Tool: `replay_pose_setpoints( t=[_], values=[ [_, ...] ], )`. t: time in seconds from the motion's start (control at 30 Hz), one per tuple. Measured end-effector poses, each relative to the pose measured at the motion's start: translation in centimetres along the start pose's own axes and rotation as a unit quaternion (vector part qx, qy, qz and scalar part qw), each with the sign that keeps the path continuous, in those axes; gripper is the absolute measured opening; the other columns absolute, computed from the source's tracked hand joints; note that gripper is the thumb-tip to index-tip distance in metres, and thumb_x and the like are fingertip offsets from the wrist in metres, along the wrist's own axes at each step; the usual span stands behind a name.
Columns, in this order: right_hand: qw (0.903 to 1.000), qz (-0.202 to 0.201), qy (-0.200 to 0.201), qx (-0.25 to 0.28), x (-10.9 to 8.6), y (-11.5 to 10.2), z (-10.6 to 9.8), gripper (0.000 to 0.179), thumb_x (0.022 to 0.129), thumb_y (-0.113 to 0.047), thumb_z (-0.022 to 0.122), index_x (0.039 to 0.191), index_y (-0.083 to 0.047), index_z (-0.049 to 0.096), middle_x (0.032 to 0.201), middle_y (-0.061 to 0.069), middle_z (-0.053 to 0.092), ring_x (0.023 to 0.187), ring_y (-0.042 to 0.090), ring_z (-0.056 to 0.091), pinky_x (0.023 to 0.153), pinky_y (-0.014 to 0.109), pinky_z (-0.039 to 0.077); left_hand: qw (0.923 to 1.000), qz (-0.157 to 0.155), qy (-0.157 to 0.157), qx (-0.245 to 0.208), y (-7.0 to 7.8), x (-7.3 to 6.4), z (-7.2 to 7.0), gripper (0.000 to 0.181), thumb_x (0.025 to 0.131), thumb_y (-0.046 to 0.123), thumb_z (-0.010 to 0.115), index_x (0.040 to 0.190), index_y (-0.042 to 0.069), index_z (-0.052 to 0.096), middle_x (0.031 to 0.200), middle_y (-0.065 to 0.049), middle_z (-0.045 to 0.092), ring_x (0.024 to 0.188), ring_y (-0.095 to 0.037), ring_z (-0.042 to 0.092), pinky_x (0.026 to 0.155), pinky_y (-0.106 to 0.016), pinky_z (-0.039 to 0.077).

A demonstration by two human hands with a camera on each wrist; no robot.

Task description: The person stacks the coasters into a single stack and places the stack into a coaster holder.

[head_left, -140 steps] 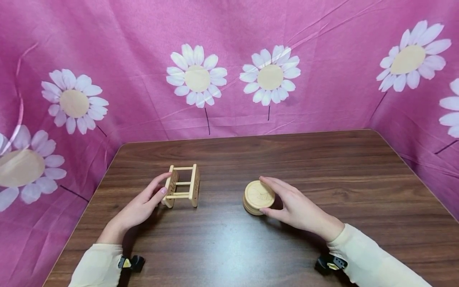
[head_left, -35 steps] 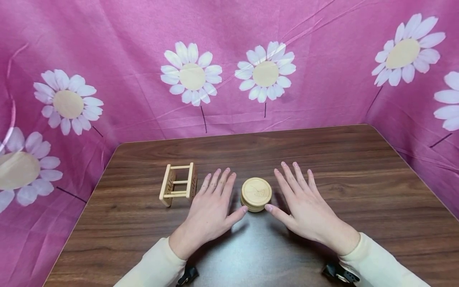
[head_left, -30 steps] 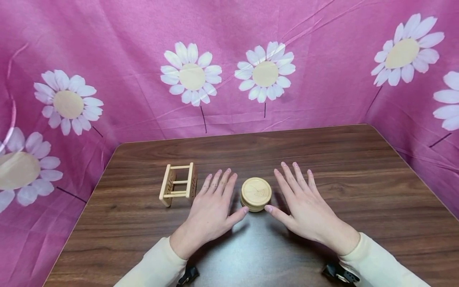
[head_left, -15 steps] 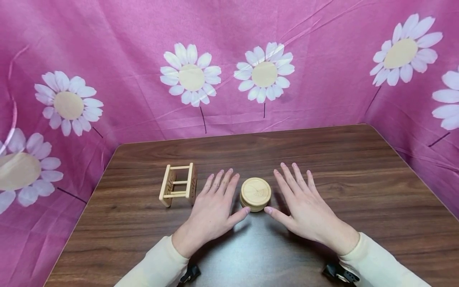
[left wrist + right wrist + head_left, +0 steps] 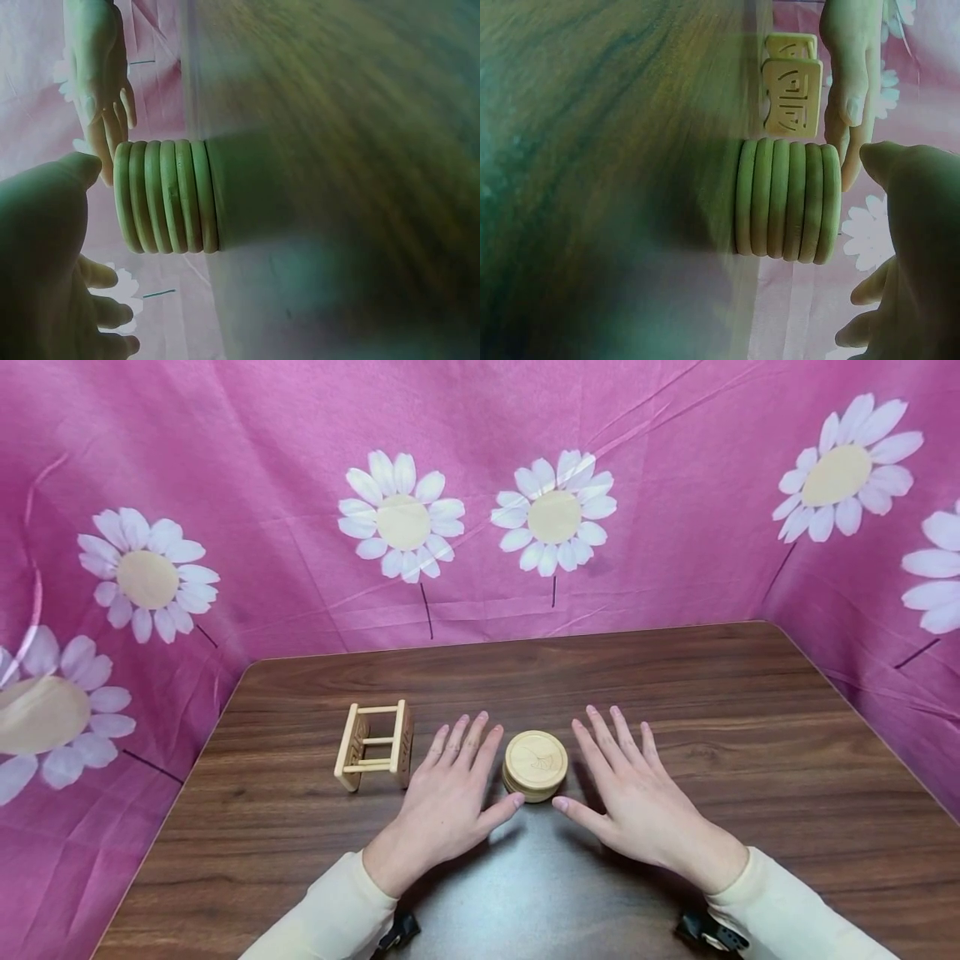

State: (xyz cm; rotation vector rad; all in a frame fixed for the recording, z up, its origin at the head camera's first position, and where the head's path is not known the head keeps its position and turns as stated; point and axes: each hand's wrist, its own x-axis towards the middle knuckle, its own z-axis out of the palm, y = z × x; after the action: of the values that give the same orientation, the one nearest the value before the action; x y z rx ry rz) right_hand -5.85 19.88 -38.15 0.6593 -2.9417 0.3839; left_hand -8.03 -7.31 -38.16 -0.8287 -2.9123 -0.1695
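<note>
A neat stack of several round wooden coasters (image 5: 536, 762) stands on the table, its top one engraved with a line design. My left hand (image 5: 444, 802) is to the left of the stack with fingers straight and spread. On the other side my right hand (image 5: 643, 802) mirrors it, fingers also straight. Both hands hover above the tabletop, and neither holds anything. In the left wrist view the coasters (image 5: 166, 196) sit flush on one another. Left of my left hand stands the wooden coaster holder (image 5: 375, 743), its carved side panel (image 5: 793, 97) showing in the right wrist view.
The brown wood-grain table (image 5: 712, 710) carries the coasters and holder. A pink cloth (image 5: 480, 410) with large white daisies hangs behind the table and along both sides. A black strap (image 5: 708, 931) is on the right wrist.
Earlier, my left hand touched the holder and my right hand held the coaster stack. Both then let go and spread out beside the stack. Over the last second they have barely moved.
</note>
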Motion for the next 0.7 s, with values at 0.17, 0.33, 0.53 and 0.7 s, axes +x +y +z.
replay_pose_setpoints(
  t=[0.17,0.33,0.53,0.7],
  values=[
    [1.0,0.001,-0.008,0.0,-0.08,0.07,0.36,0.099,0.102,-0.063,0.065,0.17,-0.001,0.027,0.179,0.024,0.018,0.163,0.054,0.019,0.125,0.078,0.017,0.9999,0.0,-0.012,-0.008,-0.06,0.07,0.24,0.088,0.105,0.07,0.049,0.168,0.009,0.037,0.176,-0.015,0.033,0.163,-0.037,0.034,0.134,-0.052,0.023],
    [0.9998,0.007,-0.017,0.005,-0.16,0.17,0.72,0.098,0.102,-0.061,0.066,0.169,0.0,0.029,0.178,0.026,0.02,0.163,0.054,0.019,0.124,0.079,0.018,0.9999,0.0,-0.015,-0.006,-0.01,0.03,0.3,0.089,0.104,0.07,0.05,0.167,0.008,0.037,0.176,-0.015,0.034,0.162,-0.037,0.034,0.134,-0.052,0.024],
    [0.9998,0.006,-0.015,0.012,-0.18,0.26,0.67,0.095,0.103,-0.06,0.064,0.169,-0.001,0.029,0.178,0.025,0.02,0.163,0.053,0.019,0.125,0.078,0.018,0.9999,0.002,-0.015,-0.004,-0.04,0.02,0.12,0.088,0.105,0.07,0.049,0.167,0.008,0.038,0.175,-0.015,0.036,0.161,-0.036,0.038,0.133,-0.052,0.026],
    [0.9995,-0.001,-0.002,0.032,-0.13,0.3,0.22,0.093,0.104,-0.059,0.065,0.169,-0.001,0.031,0.176,0.026,0.024,0.162,0.054,0.022,0.125,0.076,0.019,1.0,0.007,-0.002,0.0,-0.12,0.3,-0.24,0.086,0.105,0.069,0.05,0.166,0.008,0.04,0.171,-0.015,0.043,0.155,-0.035,0.047,0.13,-0.053,0.033]
  ],
)
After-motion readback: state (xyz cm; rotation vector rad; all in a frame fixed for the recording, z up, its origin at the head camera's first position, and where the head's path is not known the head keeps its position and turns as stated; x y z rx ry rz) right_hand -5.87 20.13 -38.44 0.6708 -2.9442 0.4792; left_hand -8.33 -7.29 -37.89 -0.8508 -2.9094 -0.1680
